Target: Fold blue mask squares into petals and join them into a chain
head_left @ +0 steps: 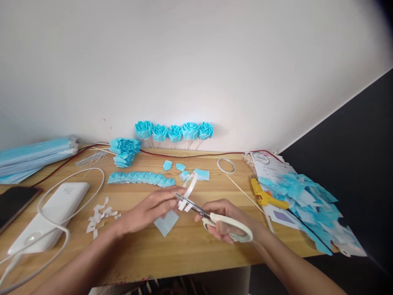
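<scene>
My right hand [221,221] is closed through the loops of a pair of scissors [235,226] with cream handles. Their metal blades point left and lie across a white strip of tape [192,186], with short white pieces [185,205] showing at the blades. My left hand [153,207] is closed on the strip, which curves up and away from its fingertips; part of the grip is hidden. Below the left fingers a pale blue fabric square [166,224] lies on the wooden table. Small white cut pieces [100,217] are scattered left of my left hand.
Blue fabric roses [175,133] on sticks lean on the wall. A row of folded blue petals [139,178], a tape ring [226,166], a yellow glue gun [264,194] and blue scraps [310,200] lie around. At left are a power bank [58,213], cables and a phone [15,203].
</scene>
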Action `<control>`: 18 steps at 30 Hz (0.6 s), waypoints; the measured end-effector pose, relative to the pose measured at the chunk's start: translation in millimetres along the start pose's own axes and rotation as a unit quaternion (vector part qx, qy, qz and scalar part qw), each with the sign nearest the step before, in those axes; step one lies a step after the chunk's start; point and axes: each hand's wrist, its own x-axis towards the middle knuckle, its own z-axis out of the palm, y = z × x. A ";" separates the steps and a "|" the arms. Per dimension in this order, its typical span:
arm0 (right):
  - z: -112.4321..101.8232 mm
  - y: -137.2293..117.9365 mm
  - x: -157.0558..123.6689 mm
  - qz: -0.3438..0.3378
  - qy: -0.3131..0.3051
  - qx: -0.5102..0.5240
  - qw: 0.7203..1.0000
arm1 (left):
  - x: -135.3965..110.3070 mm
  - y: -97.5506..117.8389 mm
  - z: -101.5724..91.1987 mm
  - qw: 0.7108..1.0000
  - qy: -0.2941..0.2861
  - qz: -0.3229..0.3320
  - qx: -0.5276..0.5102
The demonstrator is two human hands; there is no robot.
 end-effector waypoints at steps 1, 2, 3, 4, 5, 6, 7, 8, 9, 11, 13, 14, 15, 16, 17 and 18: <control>-0.3 0.5 -1.8 0.000 0.005 -0.011 1.000 | 0.3 0.1 -2.0 1.000 0.023 -0.012 -0.009; -0.3 1.1 -3.4 0.003 0.011 -0.026 1.000 | 0.9 0.5 -3.5 0.998 0.047 -0.023 -0.020; -0.1 1.9 -4.8 0.010 0.015 -0.042 0.999 | 1.7 1.4 -4.5 0.997 0.068 -0.029 -0.030; 0.3 2.8 -5.9 0.018 0.017 -0.061 0.998 | 2.7 2.9 -4.8 0.995 0.079 -0.035 -0.039; 1.1 3.7 -6.7 0.027 0.016 -0.085 0.996 | 4.1 5.0 -4.5 0.995 0.083 -0.043 -0.043; 2.2 4.5 -7.2 0.030 0.015 -0.114 0.993 | 5.7 7.7 -3.6 0.995 0.075 -0.054 -0.042; 3.6 5.0 -7.5 0.027 0.014 -0.148 0.988 | 7.4 10.6 -2.4 0.995 0.060 -0.070 -0.044; 5.1 5.0 -7.8 0.020 0.015 -0.186 0.982 | 9.3 13.4 -1.1 0.994 0.039 -0.090 -0.046; 6.6 4.6 -8.1 0.010 0.017 -0.224 0.974 | 11.1 15.9 0.0 0.993 0.018 -0.108 -0.051; 9.0 1.8 -8.9 -0.007 0.022 -0.287 0.958 | 14.1 19.4 2.1 0.989 -0.017 -0.129 -0.071; 10.2 -3.0 -10.2 -0.013 0.027 -0.324 0.945 | 16.3 20.3 4.3 0.984 -0.037 -0.144 -0.102; 10.6 -5.5 -11.0 -0.015 0.031 -0.339 0.940 | 17.3 19.9 5.7 0.980 -0.043 -0.154 -0.121; 11.4 -7.5 -11.8 -0.020 0.038 -0.356 0.934 | 18.4 19.1 7.3 0.976 -0.042 -0.164 -0.138; 12.9 -8.6 -12.7 -0.026 0.048 -0.376 0.925 | 19.7 18.1 9.0 0.972 -0.035 -0.174 -0.157; 15.5 -8.2 -13.7 -0.035 0.063 -0.400 0.914 | 21.4 17.1 10.4 0.968 -0.020 -0.178 -0.175; 19.4 -6.0 -14.8 -0.049 0.077 -0.427 0.899 | 23.6 16.2 11.3 0.966 0.004 -0.172 -0.193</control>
